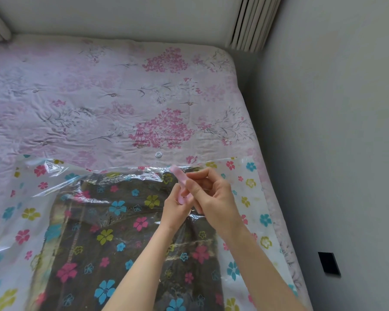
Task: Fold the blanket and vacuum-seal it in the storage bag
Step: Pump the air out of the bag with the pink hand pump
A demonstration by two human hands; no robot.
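A clear storage bag point(254, 198) printed with coloured flowers lies flat on the bed. Inside it sits the folded dark brown blanket point(112, 239). Above the bag's far middle, my left hand point(175, 207) and my right hand point(211, 194) are together, both closed on a small pink sealing clip point(177, 173) that sticks up between the fingers. The bag's far edge point(130, 170) lies crinkled just beyond my hands. A small white round cap point(158, 155) rests on the bed past that edge.
The bed point(99, 97) carries a pink floral sheet and fills the far half of the view. Grey walls close in behind and on the right. A ribbed white panel point(252, 23) stands in the far right corner. A black object point(329, 263) lies on the floor at right.
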